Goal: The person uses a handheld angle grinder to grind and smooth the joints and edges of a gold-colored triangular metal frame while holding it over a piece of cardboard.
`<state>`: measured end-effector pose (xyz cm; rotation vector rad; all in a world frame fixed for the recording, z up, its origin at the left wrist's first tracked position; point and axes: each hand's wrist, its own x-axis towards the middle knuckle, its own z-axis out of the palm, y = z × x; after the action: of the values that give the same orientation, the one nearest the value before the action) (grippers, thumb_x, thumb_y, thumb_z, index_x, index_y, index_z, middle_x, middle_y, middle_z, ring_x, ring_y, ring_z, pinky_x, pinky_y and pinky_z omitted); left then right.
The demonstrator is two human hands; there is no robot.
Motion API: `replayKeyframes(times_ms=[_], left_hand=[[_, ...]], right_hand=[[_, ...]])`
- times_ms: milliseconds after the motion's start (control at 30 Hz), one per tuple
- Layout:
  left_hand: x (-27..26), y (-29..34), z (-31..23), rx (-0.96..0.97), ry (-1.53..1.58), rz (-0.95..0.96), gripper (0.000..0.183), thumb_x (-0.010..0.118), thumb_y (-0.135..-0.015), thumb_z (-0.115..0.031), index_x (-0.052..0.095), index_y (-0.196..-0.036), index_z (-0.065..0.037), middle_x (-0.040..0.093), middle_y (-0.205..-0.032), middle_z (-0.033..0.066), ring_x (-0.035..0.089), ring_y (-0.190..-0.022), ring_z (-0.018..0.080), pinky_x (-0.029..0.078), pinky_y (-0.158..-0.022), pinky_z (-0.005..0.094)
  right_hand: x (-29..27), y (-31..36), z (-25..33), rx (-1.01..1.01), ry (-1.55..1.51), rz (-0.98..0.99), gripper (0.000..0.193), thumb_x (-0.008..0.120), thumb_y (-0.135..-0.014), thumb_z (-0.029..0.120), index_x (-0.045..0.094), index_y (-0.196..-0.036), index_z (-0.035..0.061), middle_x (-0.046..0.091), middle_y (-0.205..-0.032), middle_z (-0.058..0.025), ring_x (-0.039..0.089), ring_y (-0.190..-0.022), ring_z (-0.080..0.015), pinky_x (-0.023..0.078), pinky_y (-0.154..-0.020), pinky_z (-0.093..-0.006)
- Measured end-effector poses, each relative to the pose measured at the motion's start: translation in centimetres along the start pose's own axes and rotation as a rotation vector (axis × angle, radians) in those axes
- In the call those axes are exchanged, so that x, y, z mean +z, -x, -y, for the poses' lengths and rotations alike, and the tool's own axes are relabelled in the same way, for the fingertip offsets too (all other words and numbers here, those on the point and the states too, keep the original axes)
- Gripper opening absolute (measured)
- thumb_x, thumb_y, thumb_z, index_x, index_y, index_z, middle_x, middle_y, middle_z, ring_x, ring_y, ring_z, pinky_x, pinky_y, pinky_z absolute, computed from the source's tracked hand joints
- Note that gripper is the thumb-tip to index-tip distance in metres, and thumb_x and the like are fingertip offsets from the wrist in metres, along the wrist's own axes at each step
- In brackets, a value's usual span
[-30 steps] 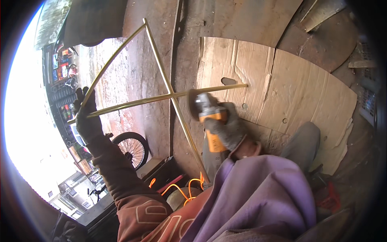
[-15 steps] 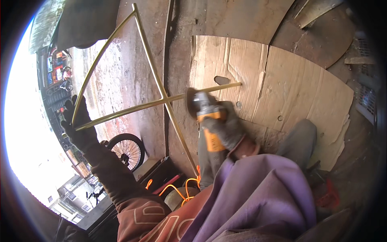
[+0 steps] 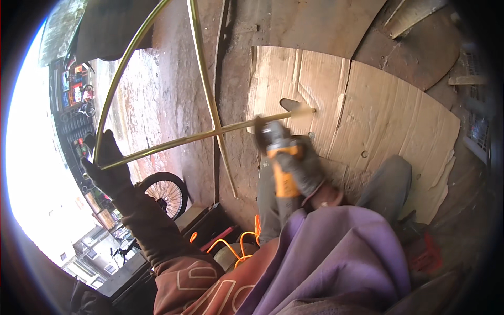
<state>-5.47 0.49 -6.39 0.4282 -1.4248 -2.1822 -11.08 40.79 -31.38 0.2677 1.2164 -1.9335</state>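
The gloved left hand [image 3: 113,176] is at the left corner of the frame [image 3: 217,129], its fingers stretched out rather than balled. Whether they close around the tube I cannot tell; the corner seems propped against the hand, probably to steady that end. The gloved right hand [image 3: 308,167] is wrapped around the orange body of the grinder [image 3: 286,181], a firm grip that likely keeps the tool's weight and kick in check.

The disc [image 3: 259,135] is turned edge-on to the right arm of the frame, close by it; blur hides whether they touch. With the hands well apart, the left is kept clear of the disc.

The gold frame spans from the left hand past the grinder, its bars crossing near the middle and its top running out of view. Its right tip lies over the cardboard [image 3: 399,126], near a smeared pale patch; the cardboard may serve as a mat over the rough ground [image 3: 245,163].

The knees are set apart, the right knee [image 3: 388,181] beside the tool arm, perhaps for balance and room to work. Purple cloth [image 3: 336,252] covers the torso, maybe as a guard. Farther left are an orange cord [image 3: 229,248] and a wheel [image 3: 168,191], both apart from the grinder
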Motion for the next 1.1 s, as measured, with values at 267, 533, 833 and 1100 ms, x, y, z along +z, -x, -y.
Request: replayKeyframes(times_ms=[267, 533, 833, 1100], left_hand=[[-0.2, 1.9, 0.2, 0.066, 0.0, -0.14, 0.059, 0.065, -0.093, -0.035, 0.048, -0.135, 0.003, 0.058, -0.131, 0.0152, 0.049, -0.13, 0.0325, 0.028, -0.12, 0.0449], [0.3, 3.1, 0.0, 0.071, 0.002, -0.093, 0.044, 0.063, -0.093, -0.026, 0.053, -0.129, -0.002, 0.061, -0.127, 0.012, 0.055, -0.124, 0.0297, 0.032, -0.118, 0.0451], [1.0, 1.9, 0.1, 0.028, 0.096, -0.07, 0.032, 0.06, -0.092, -0.022, 0.06, -0.119, -0.004, 0.064, -0.118, 0.0072, 0.059, -0.105, 0.0205, 0.042, -0.103, 0.0376], [0.4, 2.5, -0.3, 0.012, -0.047, -0.157, 0.03, 0.059, -0.093, -0.022, 0.062, -0.117, -0.005, 0.054, -0.068, 0.0016, 0.051, -0.062, 0.0117, 0.046, -0.059, 0.026]], right_hand=[[-0.2, -0.4, -0.2, 0.118, -0.221, 0.043, 0.046, 0.077, -0.082, 0.019, 0.048, -0.116, 0.0086, 0.063, -0.089, -0.0105, 0.067, -0.068, -0.0207, 0.059, -0.056, -0.0365], [-3.6, -2.2, -1.2, 0.256, -0.184, 0.001, 0.04, 0.075, -0.084, 0.02, 0.051, -0.112, 0.0044, 0.064, -0.082, -0.0112, 0.065, -0.058, -0.0216, 0.058, -0.048, -0.0365], [1.8, -0.3, 0.0, -0.125, 0.187, 0.031, 0.047, 0.077, -0.081, 0.016, 0.047, -0.116, 0.008, 0.064, -0.098, -0.0092, 0.066, -0.078, -0.0169, 0.057, -0.068, -0.0314], [-5.1, -4.0, -1.6, 0.078, -0.143, -0.134, 0.038, 0.076, -0.081, 0.016, 0.05, -0.106, 0.0055, 0.064, -0.079, -0.0132, 0.063, -0.051, -0.0232, 0.056, -0.043, -0.0363]])
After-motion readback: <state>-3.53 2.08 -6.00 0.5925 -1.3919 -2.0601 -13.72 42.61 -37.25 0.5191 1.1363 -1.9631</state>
